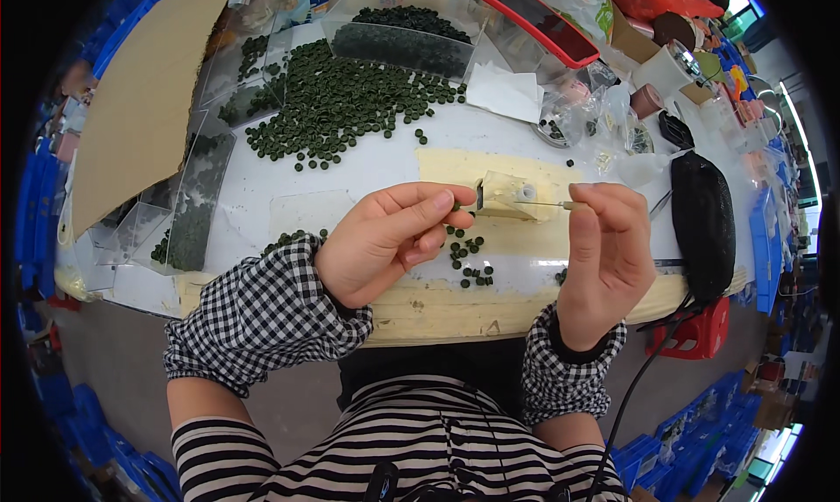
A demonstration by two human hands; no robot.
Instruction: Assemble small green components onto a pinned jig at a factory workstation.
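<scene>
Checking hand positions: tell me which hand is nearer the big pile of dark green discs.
Left. The left hand sits just below the pile of dark green discs; the right hand is farther off to the pile's lower right.

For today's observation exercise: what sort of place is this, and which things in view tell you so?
Probably a small hand-assembly workshop: a heap of dark green discs on a white worktable, clear plastic trays, and stacked blue crates around it.
</scene>
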